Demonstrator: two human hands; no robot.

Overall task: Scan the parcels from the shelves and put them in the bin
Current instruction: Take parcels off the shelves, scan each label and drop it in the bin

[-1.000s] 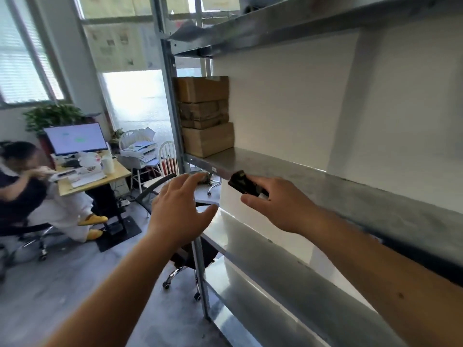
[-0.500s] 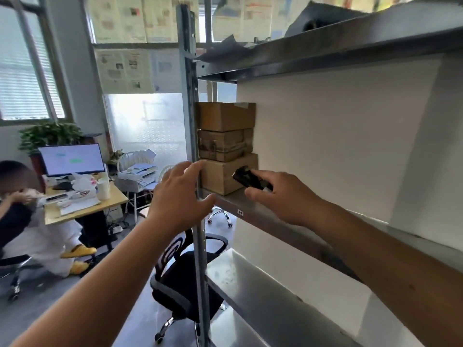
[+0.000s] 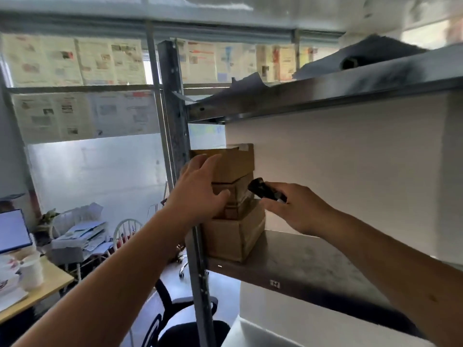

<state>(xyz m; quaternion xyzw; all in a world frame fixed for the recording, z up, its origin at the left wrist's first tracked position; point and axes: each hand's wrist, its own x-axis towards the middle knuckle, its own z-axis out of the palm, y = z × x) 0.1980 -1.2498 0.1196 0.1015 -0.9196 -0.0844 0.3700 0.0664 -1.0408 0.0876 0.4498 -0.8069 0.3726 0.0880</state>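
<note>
A tall metal shelving unit [image 3: 313, 261] fills most of what I can see, its grey upright post [image 3: 175, 126] standing at the near corner and a white wall behind the open bay. On the shelf above, dark crumpled sheets [image 3: 375, 56] lie loose. Behind the rack, the window panes are covered with newspaper pages [image 3: 75, 61].

Down to the left is a wooden desk [image 3: 37, 291] carrying a lit monitor [image 3: 12, 231], a white cup [image 3: 31, 272] and papers; a white chair [image 3: 127, 229] stands beyond it, and a black office chair [image 3: 180, 321] sits below the rack.

The parcels are a stack of three brown cardboard boxes at the left end of the middle shelf, tight against the post. The bottom box [image 3: 233, 236] is the widest, a taped middle box [image 3: 235, 194] sits on it, and the top box [image 3: 233, 161] caps the pile.

The person's left hand [image 3: 198, 191] reaches past the post with its fingers spread and relaxed, laid against the front of the top and middle boxes; whether they press on the cardboard or only hover at it, I cannot tell. The right hand [image 3: 293, 209] is curled around a small black scanner [image 3: 265, 190], its front end aimed at the side of the middle box, just beside the cardboard.
</note>
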